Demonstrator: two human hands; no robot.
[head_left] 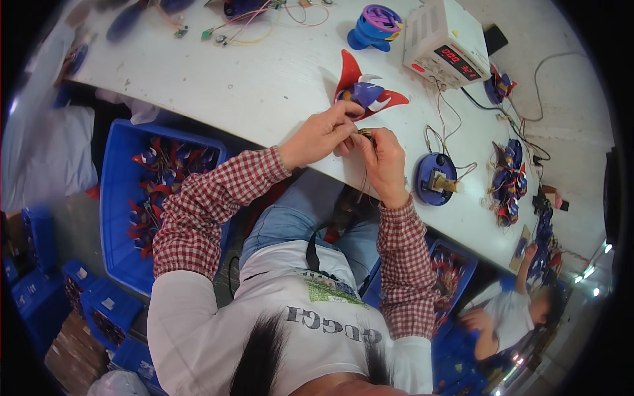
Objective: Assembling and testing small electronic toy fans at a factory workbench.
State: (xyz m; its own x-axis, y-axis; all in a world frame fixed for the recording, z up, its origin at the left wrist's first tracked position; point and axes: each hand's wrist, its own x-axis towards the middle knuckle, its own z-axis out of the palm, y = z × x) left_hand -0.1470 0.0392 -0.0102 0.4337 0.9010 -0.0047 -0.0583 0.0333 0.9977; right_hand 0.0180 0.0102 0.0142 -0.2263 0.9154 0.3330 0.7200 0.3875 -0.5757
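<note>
Bare tabletop [264, 86] left of toy [365, 94]

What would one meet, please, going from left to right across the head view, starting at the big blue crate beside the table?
Blue crate of red and blue parts → left hand → right hand → round blue base with wires → heap of red and blue toy parts.
</note>
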